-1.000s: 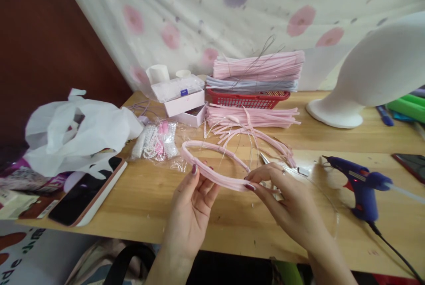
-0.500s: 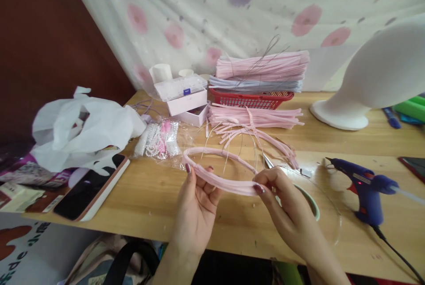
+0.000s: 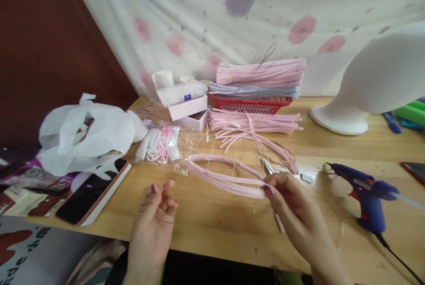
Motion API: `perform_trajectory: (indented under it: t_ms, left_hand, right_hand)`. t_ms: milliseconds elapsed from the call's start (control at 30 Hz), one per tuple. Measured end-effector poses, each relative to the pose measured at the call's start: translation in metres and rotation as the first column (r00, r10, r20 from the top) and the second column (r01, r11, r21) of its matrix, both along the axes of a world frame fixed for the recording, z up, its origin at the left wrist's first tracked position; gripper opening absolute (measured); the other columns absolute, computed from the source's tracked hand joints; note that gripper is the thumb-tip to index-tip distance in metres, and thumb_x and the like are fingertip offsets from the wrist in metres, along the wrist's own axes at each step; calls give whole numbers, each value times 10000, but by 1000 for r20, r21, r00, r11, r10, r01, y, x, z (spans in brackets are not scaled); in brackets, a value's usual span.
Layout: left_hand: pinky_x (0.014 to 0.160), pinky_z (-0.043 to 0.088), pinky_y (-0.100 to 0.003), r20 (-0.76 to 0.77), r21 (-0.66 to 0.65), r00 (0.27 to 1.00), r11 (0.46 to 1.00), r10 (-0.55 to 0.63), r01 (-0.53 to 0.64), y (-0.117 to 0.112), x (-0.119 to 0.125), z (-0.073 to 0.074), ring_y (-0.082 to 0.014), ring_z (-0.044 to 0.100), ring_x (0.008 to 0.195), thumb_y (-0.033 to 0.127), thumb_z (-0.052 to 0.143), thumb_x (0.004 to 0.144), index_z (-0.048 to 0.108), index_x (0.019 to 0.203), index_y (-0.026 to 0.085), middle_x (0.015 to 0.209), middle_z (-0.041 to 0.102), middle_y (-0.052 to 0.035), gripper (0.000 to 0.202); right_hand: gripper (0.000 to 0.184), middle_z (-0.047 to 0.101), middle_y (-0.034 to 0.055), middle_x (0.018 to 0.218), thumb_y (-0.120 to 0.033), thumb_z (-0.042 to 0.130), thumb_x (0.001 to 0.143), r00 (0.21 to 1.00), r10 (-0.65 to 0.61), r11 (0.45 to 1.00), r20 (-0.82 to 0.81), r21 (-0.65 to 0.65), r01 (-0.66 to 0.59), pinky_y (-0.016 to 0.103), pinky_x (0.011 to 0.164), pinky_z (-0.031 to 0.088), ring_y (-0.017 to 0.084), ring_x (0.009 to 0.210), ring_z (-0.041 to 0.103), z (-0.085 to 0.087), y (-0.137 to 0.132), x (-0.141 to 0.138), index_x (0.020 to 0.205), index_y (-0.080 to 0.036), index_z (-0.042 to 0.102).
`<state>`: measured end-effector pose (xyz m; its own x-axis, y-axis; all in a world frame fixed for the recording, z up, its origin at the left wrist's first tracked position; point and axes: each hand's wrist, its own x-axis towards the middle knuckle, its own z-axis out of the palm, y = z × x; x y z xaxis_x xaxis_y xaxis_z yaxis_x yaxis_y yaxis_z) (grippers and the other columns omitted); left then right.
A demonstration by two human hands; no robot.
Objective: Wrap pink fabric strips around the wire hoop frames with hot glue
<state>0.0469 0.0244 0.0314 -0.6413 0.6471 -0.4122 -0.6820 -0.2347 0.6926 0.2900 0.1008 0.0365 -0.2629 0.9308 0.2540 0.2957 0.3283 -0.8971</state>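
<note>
My right hand pinches a pink pipe-cleaner hoop between thumb and fingers at its near right side. Along the hoop's front, two pink strands part with a narrow gap between them. Thin bare wires arch up from the hoop. My left hand is off the hoop, lower left of it, palm turned up and fingers loosely curled with nothing in them. Behind my right hand a metal scissor tip shows; the rest is hidden. A short pink piece sticks out below that hand.
Bundles of pink pipe cleaners lie before a red basket. A blue glue gun stands right, below a white foam head. Leftward are a bag of pearl beads, a phone and white crumpled sheeting.
My left hand has let go of the hoop and moved left and down. The hoop's front strands have spread apart. My right hand keeps its pinch; the view has tilted slightly upward.
</note>
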Motion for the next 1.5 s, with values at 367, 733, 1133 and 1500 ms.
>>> perform_trajectory:
  t_ms: [367, 733, 1133, 1500]
  left_hand:
    - [809, 556, -209, -315, 185, 923, 968, 220, -168, -6, -49, 11, -130, 647, 911, 298, 870, 724, 723, 682, 270, 1000, 780, 64, 156]
    - [651, 474, -241, -838, -48, 544, 999, -53, 24, -6, -46, 0, -141, 562, 622, 326, 853, 737, 699, 612, 250, 630, 629, 24, 213]
    - [491, 529, -228, -611, -361, 658, 894, -440, 264, 3, 17, 10, -132, 613, 482, 473, 747, 837, 804, 945, 186, 581, 701, -15, 311]
    - [368, 430, -94, 65, 25, 882, 884, -467, 467, 25, 53, 25, -37, 538, 368, 361, 986, 548, 786, 765, 156, 476, 622, 49, 359]
  right_hand:
    - [244, 488, -44, 673, -455, 530, 1018, 999, -19, 998, -33, -56, 17, 214, 412, 365, 79, 447, 401, -4, 3, 3, 899, -244, 550]
    - [238, 455, -58, 635, -443, 547, 1013, 995, -85, 996, -41, -2, 85, 194, 383, 296, 71, 440, 364, 1, 3, -7, 893, -238, 550]
    - [206, 553, -19, 682, -398, 563, 1006, 997, -69, 997, 26, 41, 68, 211, 444, 373, 124, 557, 530, -2, 2, -5, 871, -243, 573]
    - [103, 647, 24, 938, -159, 573, 982, 988, -44, 925, 146, 380, -15, 219, 750, 501, 131, 874, 650, 10, -6, 0, 907, -229, 581]
